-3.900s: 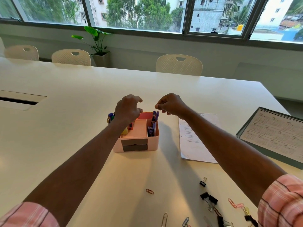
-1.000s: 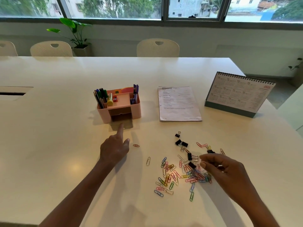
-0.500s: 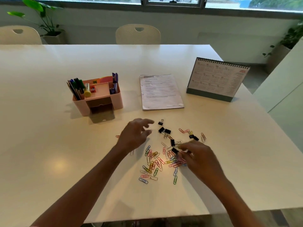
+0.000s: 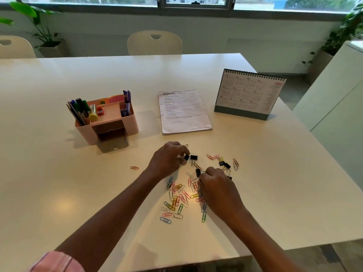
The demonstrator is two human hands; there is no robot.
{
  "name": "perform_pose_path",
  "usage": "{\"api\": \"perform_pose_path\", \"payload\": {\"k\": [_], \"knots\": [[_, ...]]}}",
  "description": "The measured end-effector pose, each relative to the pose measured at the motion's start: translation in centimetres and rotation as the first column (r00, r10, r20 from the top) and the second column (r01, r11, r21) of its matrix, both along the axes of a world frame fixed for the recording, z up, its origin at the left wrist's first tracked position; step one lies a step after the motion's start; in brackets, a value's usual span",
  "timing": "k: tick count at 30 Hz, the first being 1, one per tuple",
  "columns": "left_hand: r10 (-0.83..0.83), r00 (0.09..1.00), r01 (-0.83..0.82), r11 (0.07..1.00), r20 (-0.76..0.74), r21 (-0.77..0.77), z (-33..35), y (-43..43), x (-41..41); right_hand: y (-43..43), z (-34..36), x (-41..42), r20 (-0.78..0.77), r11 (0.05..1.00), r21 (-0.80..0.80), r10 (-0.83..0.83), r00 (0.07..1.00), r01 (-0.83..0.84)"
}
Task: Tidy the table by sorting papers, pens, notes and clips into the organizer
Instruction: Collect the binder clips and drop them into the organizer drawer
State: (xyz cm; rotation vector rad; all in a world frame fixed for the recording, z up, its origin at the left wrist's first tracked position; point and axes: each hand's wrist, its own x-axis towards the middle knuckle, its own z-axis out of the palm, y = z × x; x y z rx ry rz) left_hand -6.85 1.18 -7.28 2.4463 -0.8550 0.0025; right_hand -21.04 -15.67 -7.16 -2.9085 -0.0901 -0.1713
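Note:
A pink desk organizer [image 4: 117,126] stands left of centre, pens [image 4: 78,109] upright in its left slot and its small front drawer [image 4: 113,145] pulled out. A stapled paper stack [image 4: 183,111] lies to its right. Coloured paper clips [image 4: 177,201] and black binder clips [image 4: 225,164] are scattered in front of me. My left hand [image 4: 169,159] pinches a black binder clip [image 4: 186,157] at the top of the pile. My right hand [image 4: 218,190] rests over the clips, its fingertips closed on another black binder clip [image 4: 198,172].
A desk calendar [image 4: 249,94] stands at the right rear of the white table [image 4: 49,173]. One orange paper clip [image 4: 134,167] lies apart to the left. Chairs [image 4: 155,43] and potted plants [image 4: 42,32] line the far side; the table's front edge is close below my arms.
The organizer's drawer has been pulled out since the earliest frame. Both hands came back to the clip pile; the left hand moved right and closed on a binder clip, as did the right.

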Motion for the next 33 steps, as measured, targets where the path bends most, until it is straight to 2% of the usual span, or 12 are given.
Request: {"api": "perform_pose_path", "payload": {"k": [4, 10, 14, 17, 20, 24, 28, 31, 33], "knots": [[0.001, 0.999, -0.002, 1.0, -0.038, -0.028, -0.1, 0.5, 0.0, -0.3, 0.1, 0.1, -0.013, 0.998, 0.049, 0.048, 0.999, -0.048], [-0.02, 0.981, 0.004, 0.996, -0.193, -0.084, 0.2, 2.1, 0.1, -1.2, 0.2, 0.8, -0.005, 0.996, 0.071, 0.057, 0.998, -0.057], [0.032, 0.941, -0.098, 0.978, -0.336, -0.181, 0.5, 3.4, 0.0, -2.0, 0.1, 1.1, -0.005, 0.992, 0.122, 0.041, 0.999, -0.041], [0.016, 0.842, -0.218, 0.925, -0.539, -0.312, 0.9, 4.0, -0.1, -2.7, -0.1, 1.5, 0.001, 0.987, 0.158, 0.043, 0.999, -0.042], [-0.074, 0.665, -0.365, 0.836, -0.743, -0.41, 1.2, 4.4, -0.1, -3.8, -0.3, 1.9, -0.022, 0.985, 0.157, 0.08, 0.997, -0.075], [-0.326, 0.454, -0.542, 0.638, -0.829, -0.547, 1.3, 4.2, -0.2, -5.0, -0.1, 2.1, -0.091, 0.978, 0.128, 0.18, 0.979, -0.168], [-0.457, 0.359, -0.65, 0.503, -0.814, -0.57, 1.4, 3.5, 0.0, -5.0, -0.1, 2.3, -0.097, 0.969, 0.1, 0.236, 0.967, -0.227], [-0.458, 0.325, -0.667, 0.509, -0.827, -0.544, 1.4, 2.8, 0.2, -4.8, -0.4, 2.4, -0.099, 0.973, 0.071, 0.226, 0.969, -0.22], [-0.413, 0.332, -0.643, 0.559, -0.848, -0.524, 1.1, 2.3, 0.3, -4.6, -0.5, 2.5, -0.093, 0.977, 0.077, 0.207, 0.974, -0.201]]}}
